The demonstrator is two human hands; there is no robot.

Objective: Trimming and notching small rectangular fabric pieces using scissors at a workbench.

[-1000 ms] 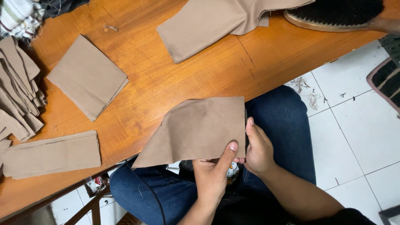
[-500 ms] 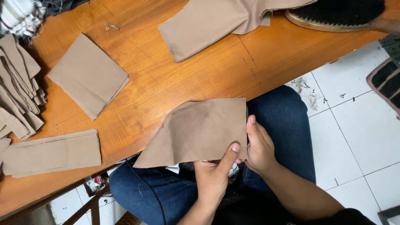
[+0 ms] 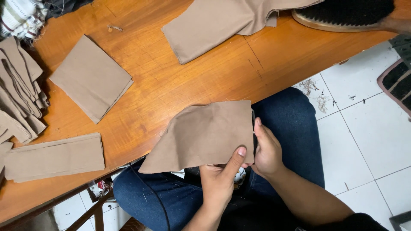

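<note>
Okay, I'm holding a tan fabric piece (image 3: pixel 205 134) over my lap at the wooden table (image 3: pixel 180 85) edge, left hand (image 3: pixel 220 179) pinching its lower edge with the thumb on top, right hand (image 3: pixel 267 152) curled closed on its right edge. Looks like I'm checking or aligning this piece. Next move likely needs it laid flat near the folded stack (image 3: pixel 90 77) and the strip stack (image 3: pixel 53 156), edges squared.
</note>
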